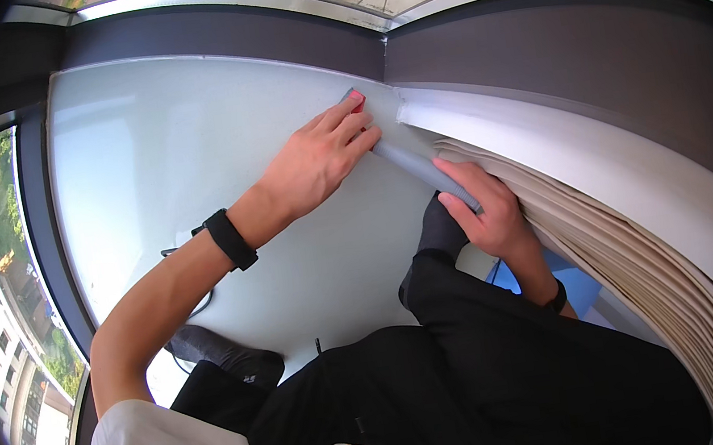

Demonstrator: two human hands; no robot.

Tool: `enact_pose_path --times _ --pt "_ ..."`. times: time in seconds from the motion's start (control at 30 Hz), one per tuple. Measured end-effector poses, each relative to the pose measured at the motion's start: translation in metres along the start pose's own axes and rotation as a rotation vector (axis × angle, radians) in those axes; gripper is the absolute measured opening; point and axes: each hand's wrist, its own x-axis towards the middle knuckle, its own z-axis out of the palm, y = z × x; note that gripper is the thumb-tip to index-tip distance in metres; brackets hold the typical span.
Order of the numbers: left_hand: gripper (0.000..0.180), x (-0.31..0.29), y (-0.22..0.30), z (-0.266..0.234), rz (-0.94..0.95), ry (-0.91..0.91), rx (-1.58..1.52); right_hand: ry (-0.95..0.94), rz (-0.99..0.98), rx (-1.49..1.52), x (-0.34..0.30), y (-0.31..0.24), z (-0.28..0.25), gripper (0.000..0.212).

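Observation:
A long, thin grey strip-like object (410, 164) slants across the pale surface, close to the far right corner. My right hand (492, 214) grips its near end, with the thumb on one side and the fingers on the other. At its far end, my left hand (323, 157) is closed with bent fingers around a small red piece (358, 105). Whether this red piece is part of the grey object is hidden by my fingers. I cannot make out the exact kind of either thing.
Along the right side runs a stack of cream folded layers (611, 243) beside a white ledge (564, 159). Dark frames (225, 46) border the pale surface (210, 134). My dark-socked feet (228, 355) rest on it, near a thin black cable (204, 306). Something blue (576, 284) lies under my right forearm.

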Motion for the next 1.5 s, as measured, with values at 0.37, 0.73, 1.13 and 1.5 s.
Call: enact_pose_path --times 0.37,0.73,1.13,1.5 --pt "0.039 0.028 0.026 0.032 0.051 -0.004 -0.054 0.078 0.130 -0.097 -0.034 0.009 -0.017 0.038" --pt "0.036 0.031 0.012 0.025 0.067 -0.015 -0.015 0.106 0.050 -0.152 -0.027 0.016 -0.011 0.040" --pt "0.033 0.028 0.008 0.022 0.082 0.047 0.037 0.077 0.025 -0.133 -0.018 0.019 -0.013 0.040" --pt "0.030 0.021 0.002 0.005 0.036 0.009 0.056 0.087 -0.021 -0.071 -0.005 0.018 -0.007 0.040"
